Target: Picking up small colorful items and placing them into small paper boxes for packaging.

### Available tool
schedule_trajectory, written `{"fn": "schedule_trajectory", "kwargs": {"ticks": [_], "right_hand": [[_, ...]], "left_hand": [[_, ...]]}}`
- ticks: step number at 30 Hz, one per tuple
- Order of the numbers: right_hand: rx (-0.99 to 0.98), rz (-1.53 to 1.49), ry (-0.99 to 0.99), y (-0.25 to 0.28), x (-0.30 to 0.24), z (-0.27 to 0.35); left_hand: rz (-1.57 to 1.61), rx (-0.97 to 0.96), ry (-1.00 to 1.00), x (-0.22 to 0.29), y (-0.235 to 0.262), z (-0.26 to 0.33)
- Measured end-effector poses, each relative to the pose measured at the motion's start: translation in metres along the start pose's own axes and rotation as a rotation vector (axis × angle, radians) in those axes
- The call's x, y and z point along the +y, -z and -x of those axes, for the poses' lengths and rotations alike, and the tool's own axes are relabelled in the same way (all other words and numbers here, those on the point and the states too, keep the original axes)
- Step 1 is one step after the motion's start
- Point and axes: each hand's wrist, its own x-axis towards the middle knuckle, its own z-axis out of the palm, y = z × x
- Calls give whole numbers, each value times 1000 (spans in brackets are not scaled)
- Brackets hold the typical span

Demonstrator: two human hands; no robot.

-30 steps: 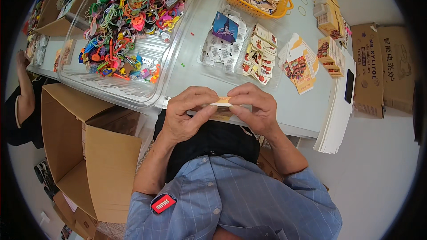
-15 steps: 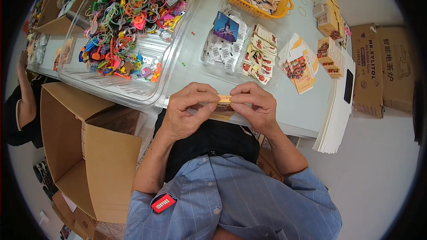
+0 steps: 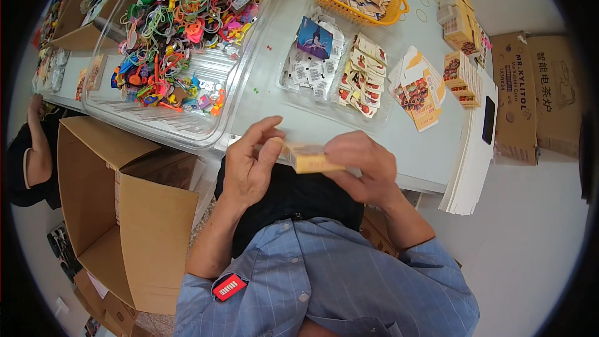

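Observation:
A small tan cardboard box (image 3: 310, 160) is held in front of my chest, just off the near edge of the white table (image 3: 430, 165). My right hand (image 3: 362, 165) grips its right end from above. My left hand (image 3: 253, 165) is at the box's left end, fingers spread, thumb and fingertips touching it. Beyond the hands, a clear shallow tray (image 3: 334, 97) holds small printed packets and cards.
A large clear bin (image 3: 181, 131) of colourful plastic trinkets sits at the left. An orange basket (image 3: 399, 9) of cards stands at the back. Stacked small boxes (image 3: 462, 72) and flat white sheets (image 3: 471, 162) lie right. An open carton (image 3: 118, 212) stands on the floor left; another person's arm (image 3: 34, 143) is beside it.
The box has turned and shifted slightly rightward between my hands. My left hand's fingers have spread apart from a closed pinch.

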Motion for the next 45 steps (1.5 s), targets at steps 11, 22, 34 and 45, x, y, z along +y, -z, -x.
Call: {"fn": "schedule_trajectory", "kwargs": {"ticks": [11, 22, 34, 45], "right_hand": [[-170, 261, 556, -7, 3, 11], [179, 624, 52, 101, 91, -176], [-145, 1065, -179, 144, 196, -239], [-127, 217, 145, 72, 14, -101]], "left_hand": [[464, -235, 329, 13, 15, -7], [-350, -178, -513, -29, 12, -17], [-200, -138, -428, -34, -6, -16], [-91, -281, -183, -40, 2, -19]]}}
